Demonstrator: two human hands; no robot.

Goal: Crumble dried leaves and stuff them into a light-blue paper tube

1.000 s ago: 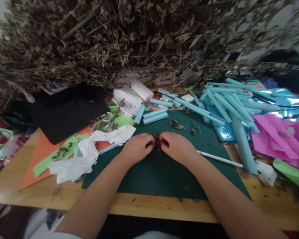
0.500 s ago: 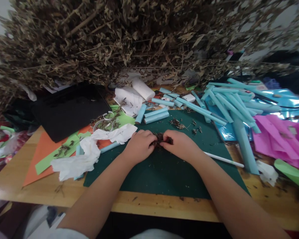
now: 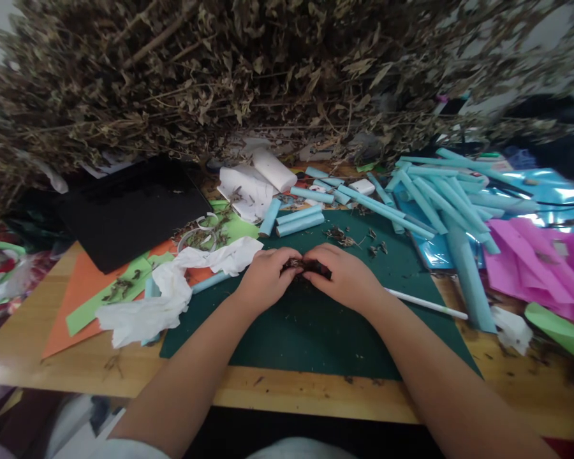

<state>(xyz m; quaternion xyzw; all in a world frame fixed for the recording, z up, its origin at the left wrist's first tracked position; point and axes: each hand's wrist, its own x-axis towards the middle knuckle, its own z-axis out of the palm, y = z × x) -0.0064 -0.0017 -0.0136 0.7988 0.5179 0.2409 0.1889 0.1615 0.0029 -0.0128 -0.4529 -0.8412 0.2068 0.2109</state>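
The left hand (image 3: 266, 279) and the right hand (image 3: 343, 275) meet over the mat, fingertips nearly touching; both are curled with thumbs set against fingers, pinching a dark clump of dried leaves (image 3: 294, 262) between them; the clump sits just above the middle of the green mat (image 3: 310, 338) (how much more of it the fingers cover, I cannot tell).

Just beyond the hands, loose leaf bits (image 3: 344, 238) lie scattered on the mat; a pair of blue paper tubes (image 3: 300, 224) rests side by side near its far edge, with a short blue tube (image 3: 269, 218) slanting just to their left; a thin white stick (image 3: 428, 303) runs from behind the right wrist out past the mat's right edge.

To the left, crumpled white tissue (image 3: 172, 293) laps over the mat; beyond it a green paper strip (image 3: 124, 290), bearing more leaf bits, lies on orange paper (image 3: 74, 306), and a black flat panel (image 3: 134, 210) stands behind; a white roll (image 3: 273, 171) lies farther back.

To the right, a heap of blue tubes (image 3: 435, 197) sits beside pink paper (image 3: 530, 268); all this is on a wooden table (image 3: 310, 395), and a great mass of dried plants (image 3: 287, 64) fills the background.
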